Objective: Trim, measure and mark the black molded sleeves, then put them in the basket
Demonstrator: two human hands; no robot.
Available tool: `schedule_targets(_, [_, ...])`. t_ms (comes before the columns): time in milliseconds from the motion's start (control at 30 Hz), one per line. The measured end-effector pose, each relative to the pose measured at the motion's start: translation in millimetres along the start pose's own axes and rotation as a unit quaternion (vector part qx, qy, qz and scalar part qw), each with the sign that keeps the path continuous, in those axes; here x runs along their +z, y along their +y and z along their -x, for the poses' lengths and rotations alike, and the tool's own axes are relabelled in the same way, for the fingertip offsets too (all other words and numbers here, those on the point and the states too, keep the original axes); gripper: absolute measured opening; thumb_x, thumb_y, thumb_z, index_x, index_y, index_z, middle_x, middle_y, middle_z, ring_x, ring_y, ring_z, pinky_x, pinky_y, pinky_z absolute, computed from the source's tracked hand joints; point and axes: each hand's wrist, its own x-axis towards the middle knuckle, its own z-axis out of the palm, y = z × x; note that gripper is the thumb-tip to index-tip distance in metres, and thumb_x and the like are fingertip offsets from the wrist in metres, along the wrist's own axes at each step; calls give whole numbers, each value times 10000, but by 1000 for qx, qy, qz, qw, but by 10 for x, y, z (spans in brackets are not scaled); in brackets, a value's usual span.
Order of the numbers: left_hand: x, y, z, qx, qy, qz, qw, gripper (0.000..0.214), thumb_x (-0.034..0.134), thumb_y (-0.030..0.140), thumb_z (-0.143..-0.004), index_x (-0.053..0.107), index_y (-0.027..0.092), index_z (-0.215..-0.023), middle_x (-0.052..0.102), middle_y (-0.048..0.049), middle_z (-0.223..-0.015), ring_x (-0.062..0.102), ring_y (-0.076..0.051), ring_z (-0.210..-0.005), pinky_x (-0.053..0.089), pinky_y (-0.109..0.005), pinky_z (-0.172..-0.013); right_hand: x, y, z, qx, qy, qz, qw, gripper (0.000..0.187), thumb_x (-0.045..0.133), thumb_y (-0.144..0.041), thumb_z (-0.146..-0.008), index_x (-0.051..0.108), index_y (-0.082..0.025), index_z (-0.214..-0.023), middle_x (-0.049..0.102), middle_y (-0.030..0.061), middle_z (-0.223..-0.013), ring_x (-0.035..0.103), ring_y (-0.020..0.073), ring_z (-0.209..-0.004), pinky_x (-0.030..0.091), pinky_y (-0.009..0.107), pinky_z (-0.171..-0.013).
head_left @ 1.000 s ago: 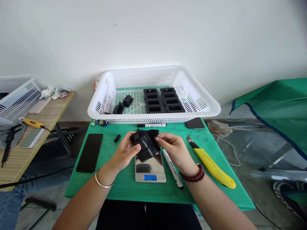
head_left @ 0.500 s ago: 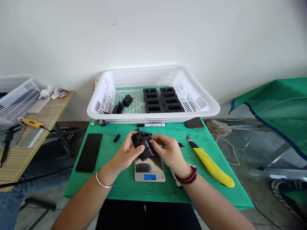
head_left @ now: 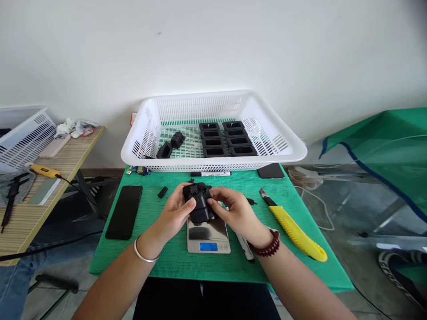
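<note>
Head view: two hands on one black piece. The left hand [head_left: 175, 209] grips the black housing [head_left: 200, 206] from its left side, thumb laid on the upper surface; the right hand [head_left: 238, 209] has thumb and forefinger closed at its right edge, though what lies between these fingertips is hidden. The housing is held over the far part of a small scale [head_left: 218, 231], whose lit display [head_left: 208, 246] appears to read zero, suggesting that the hands bear the weight. Change within the last second: the dark flap that stood out to the right of the housing is no longer seen spread, the right hand has moved inward, and the outline is more compact. Handling now appears concentrated on that edge. Unchanged: marker [head_left: 246, 249], partly hidden by the right hand; yellow-handled knife [head_left: 296, 231], farther right; phone [head_left: 124, 212], left; white basket [head_left: 283, 155] with black frames [head_left: 213, 147], at the far side of the green-covered table [head_left: 160, 262].
</note>
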Motion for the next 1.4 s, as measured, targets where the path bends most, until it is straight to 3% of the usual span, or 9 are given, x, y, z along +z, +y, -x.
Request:
schedule_targets(100, [-2, -5, 7, -3, 1, -7, 1000, 316, 647, 370, -838, 532, 198, -1076, 612, -49, -973, 614, -164, -862, 499, -254, -714, -7, -12, 4, -5, 6, -3, 1000, 83, 558, -271, -829, 580, -197, -796, 609, 5, -696, 561, 136, -628, 445, 248, -561])
schedule_targets(333, [-2, -63, 39, -23, -19, -10, 1000, 279, 590, 368, -880, 517, 221, -1105, 568, -32, -959, 575, -150, -845, 503, -269, -725, 73, -44, -3, -24, 82, 81, 993, 261, 485, -304, -900, 520, -203, -662, 575, -1, -594, 500, 117, -536, 377, 253, -528])
schedule_targets(567, [-12, 2, 40, 23, 6, -18, 1000, 300, 645, 364, -842, 551, 205, -1078, 573, -30, -928, 557, -138, -833, 478, -246, -735, 12, -20, -1, -89, -8, 28, 996, 79, 478, -252, -890, 538, -209, -863, 596, 34, -784, 551, 155, -715, 466, 286, -667])
schedule_targets(833, [-33, -95, 69, 18, -23, -38, 999, 273, 593, 320, -884, 503, 258, -1134, 561, -26, -1006, 546, -140, -892, 482, -244, -756, 95, -29, -20, -47, 77, 63, 994, 221, 464, -287, -915, 494, -212, -710, 570, 13, -662, 518, 140, -611, 417, 274, -586])
schedule_targets(1033, [-58, -37, 63, 45, -16, -56, 997, 295, 605, 330, -875, 536, 230, -1144, 558, -41, -998, 543, -144, -890, 479, -254, -768, 36, -23, -5, -113, 2, 35, 993, 89, 449, -242, -914, 532, -210, -904, 571, 38, -808, 536, 163, -735, 449, 292, -658])
schedule_targets(1267, [-31, -83, 77, 32, -34, -57, 997, 307, 604, 336, -873, 498, 252, -1149, 567, -39, -995, 554, -155, -880, 491, -267, -743, 89, -27, -21, -79, 70, 52, 993, 193, 441, -273, -931, 506, -214, -760, 550, 14, -697, 514, 146, -638, 421, 276, -597])
schedule_targets(1400, [-43, -42, 67, 35, -23, -54, 998, 337, 636, 356, -848, 528, 234, -1142, 582, -49, -1008, 562, -166, -901, 486, -273, -762, 50, -15, -5, -107, 33, 32, 993, 104, 467, -255, -912, 550, -214, -867, 579, 33, -769, 546, 161, -711, 458, 297, -653])
